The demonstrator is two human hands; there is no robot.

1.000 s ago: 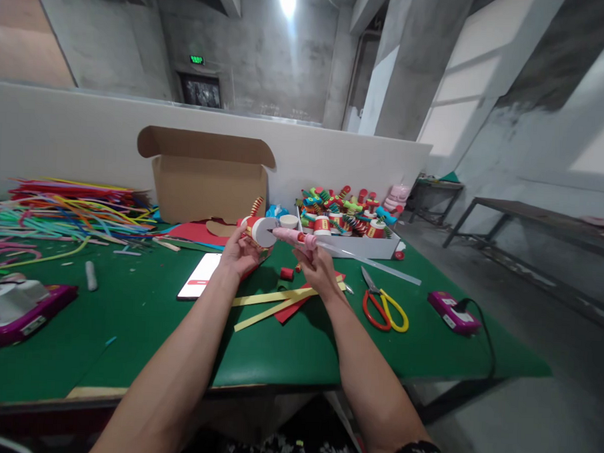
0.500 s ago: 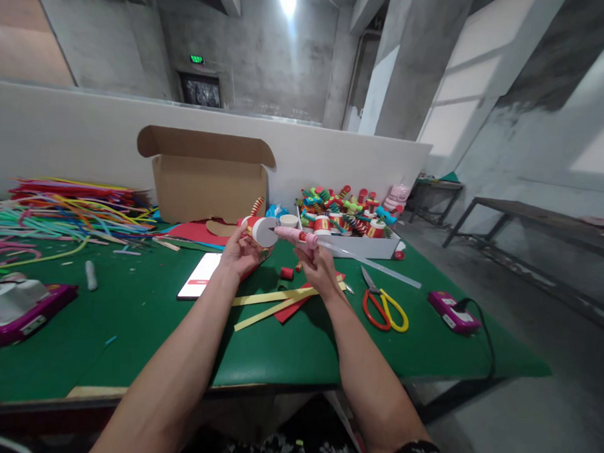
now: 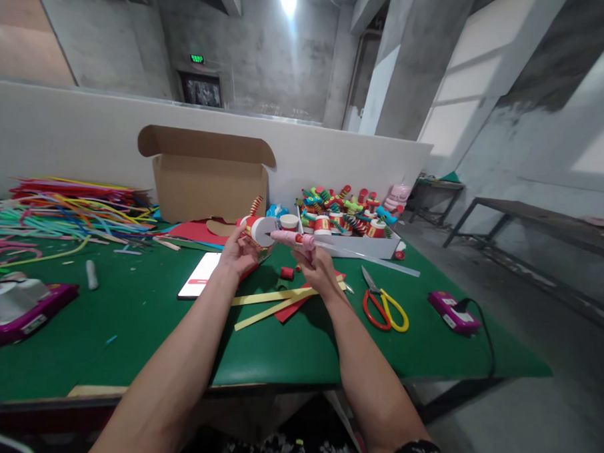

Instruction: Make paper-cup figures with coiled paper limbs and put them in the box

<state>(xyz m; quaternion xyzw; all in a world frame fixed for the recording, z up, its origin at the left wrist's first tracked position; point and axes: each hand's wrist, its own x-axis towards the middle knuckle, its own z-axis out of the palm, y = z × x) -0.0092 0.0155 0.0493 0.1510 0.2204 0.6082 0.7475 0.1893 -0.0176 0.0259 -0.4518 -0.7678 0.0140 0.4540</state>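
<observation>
My left hand (image 3: 239,252) is closed around a small white paper cup (image 3: 258,230) with a red band, tipped so that its round white base faces right. A striped springy piece (image 3: 255,205) sticks up behind the cup. In my right hand (image 3: 316,264) is a pink hot glue gun (image 3: 292,238), with a long clear glue stick (image 3: 375,260) trailing from its back. The gun's nozzle is at the cup's base; whether it touches I cannot tell. Below the hands lie pale yellow strips (image 3: 263,295), red paper (image 3: 292,309) and a small red roll (image 3: 286,273).
Scissors (image 3: 383,303) and a purple power strip (image 3: 453,313) lie on the right; another power strip (image 3: 32,318) is at left. A phone (image 3: 198,275) lies by my left wrist. Behind stand a white box (image 3: 351,245) of colourful cup crafts, a cardboard box (image 3: 211,182) and pipe cleaners (image 3: 72,210).
The glue gun has shifted slightly left and down, its nozzle now nearer the lower edge of the cup's base. The left hand holds the cup almost still.
</observation>
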